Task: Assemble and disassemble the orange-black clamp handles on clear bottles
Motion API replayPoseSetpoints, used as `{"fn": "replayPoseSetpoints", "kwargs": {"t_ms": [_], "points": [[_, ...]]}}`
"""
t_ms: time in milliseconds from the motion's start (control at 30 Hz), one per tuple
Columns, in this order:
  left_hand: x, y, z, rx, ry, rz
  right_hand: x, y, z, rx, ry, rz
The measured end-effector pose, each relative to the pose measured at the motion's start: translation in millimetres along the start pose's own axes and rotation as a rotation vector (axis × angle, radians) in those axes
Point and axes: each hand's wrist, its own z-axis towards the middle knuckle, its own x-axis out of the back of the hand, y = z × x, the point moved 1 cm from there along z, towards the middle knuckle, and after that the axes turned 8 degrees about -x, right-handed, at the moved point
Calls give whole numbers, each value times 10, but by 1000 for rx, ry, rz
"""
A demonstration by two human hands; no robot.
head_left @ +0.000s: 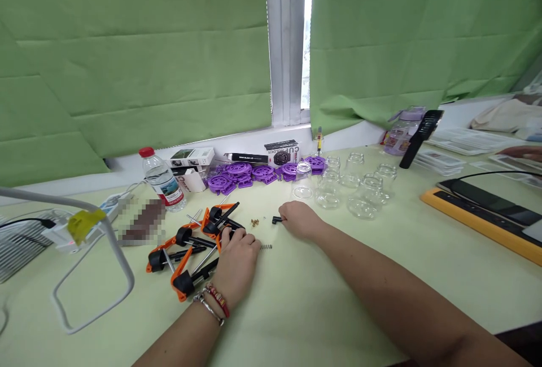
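Observation:
My left hand (239,257) lies with bent fingers over the near right end of a cluster of orange-and-black lever parts (184,282); the fingertips rest on one black-and-orange piece, partly hidden beneath them. Black cylinders, black tubes and thin metal rods show on these parts. My right hand (300,220) is closed, and a small black elbow-shaped piece (276,220) sticks out from its fingertips. Between both hands are a small coil spring (266,247) and a few tiny brass-coloured pieces (254,222) on the table.
Clear glass jars (363,203) stand behind my right forearm. Purple wheel-shaped parts (239,170) line the back, near small boxes (283,152) and a water bottle (163,180). A grey tube frame (127,276) is at left; an orange-edged device (478,228) and another person's hand (520,152) are at right.

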Motion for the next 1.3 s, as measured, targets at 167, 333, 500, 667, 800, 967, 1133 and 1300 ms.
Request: {"fn": "replayPoseSetpoints", "kwargs": {"t_ms": [167,333,500,667,800,967,1133,1300], "points": [[20,17,13,7,-7,7,25,184,7,24,-65,269],[18,54,23,-5,-19,36,20,322,41,38,-125,531],[23,59,26,-20,-10,52,26,314,75,83,-54,485],[19,48,19,-17,2,34,18,336,107,146,-53,422],[17,50,19,-13,6,24,-14,351,149,188,-7,332],[24,62,32,-19,-6,33,-50,335,194,258,11,199],[48,68,48,-16,7,45,114,224,109,188,79,283],[57,62,54,13,60,54,309,-165,-152,362,-85,447]]}}
